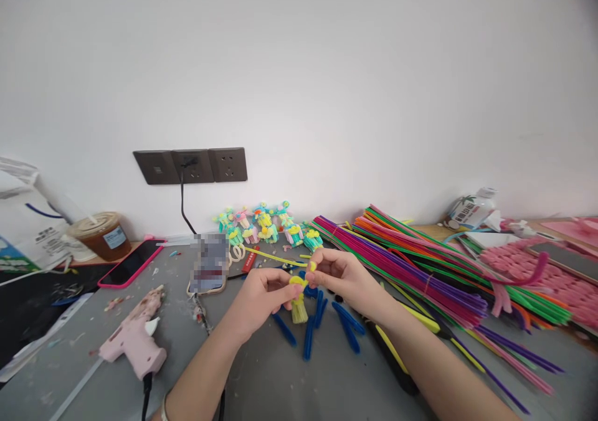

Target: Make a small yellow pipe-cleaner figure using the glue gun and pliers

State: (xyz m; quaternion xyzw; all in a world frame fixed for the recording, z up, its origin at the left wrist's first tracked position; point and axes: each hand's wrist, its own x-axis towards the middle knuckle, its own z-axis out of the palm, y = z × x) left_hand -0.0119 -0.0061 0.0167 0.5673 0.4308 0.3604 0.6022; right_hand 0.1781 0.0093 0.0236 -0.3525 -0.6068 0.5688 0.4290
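Observation:
Between both hands is a small yellow pipe-cleaner figure [299,311] with a bundled, skirt-like lower end hanging down. My left hand [268,293] pinches its upper part between thumb and fingers. On the other side, my right hand [339,278] pinches a yellow curled end of the same piece. Several short folded blue pipe cleaners [309,337] lie on the grey mat just below and behind the hands. Black-and-yellow handled pliers or cutters [397,362] lie partly under my right forearm.
A pink glue gun [135,340] lies at left, near a pink-cased phone [131,263] and a drink cup [105,237]. Another phone [208,265] leans behind my left hand. Several finished pastel figures [268,225] line the wall. Long pipe-cleaner bundles [406,271] spread across the right.

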